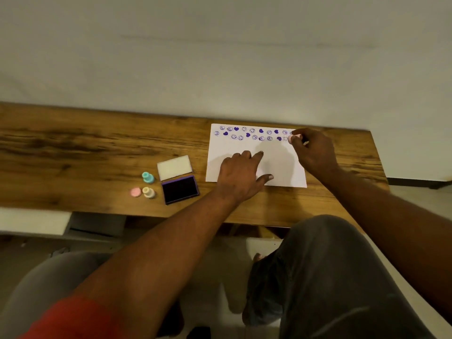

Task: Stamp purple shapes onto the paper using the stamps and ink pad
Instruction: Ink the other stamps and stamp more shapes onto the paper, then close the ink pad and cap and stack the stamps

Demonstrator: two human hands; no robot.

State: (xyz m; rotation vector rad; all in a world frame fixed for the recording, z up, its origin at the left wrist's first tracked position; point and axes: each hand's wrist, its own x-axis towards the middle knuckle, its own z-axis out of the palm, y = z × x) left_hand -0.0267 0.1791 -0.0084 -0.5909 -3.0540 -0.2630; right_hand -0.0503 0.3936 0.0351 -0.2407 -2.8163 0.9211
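My left hand (241, 176) lies flat with fingers spread wide on the lower part of the paper (281, 165), holding nothing; I judge it is there to pin the sheet so it cannot slide under the press. My right hand (314, 152) is pinched narrow around a small pink stamp (293, 137), fingertips closed on its top, at the paper's far right corner. The stamp sits at the right end of the two rows of purple prints (254, 133), smileys and hearts, so I take this as the next mark in the second row. Whether its face already touches the paper, I cannot tell.

The ink pad (180, 189) lies open just left of my left wrist, its lid (174, 167) folded back beyond it, within easy reach for re-inking. Farther left stand a teal stamp (147, 177), a cream stamp (148, 192) and a pink stamp lying beside it (135, 192), all apart from the paper on the wooden table (97, 152).
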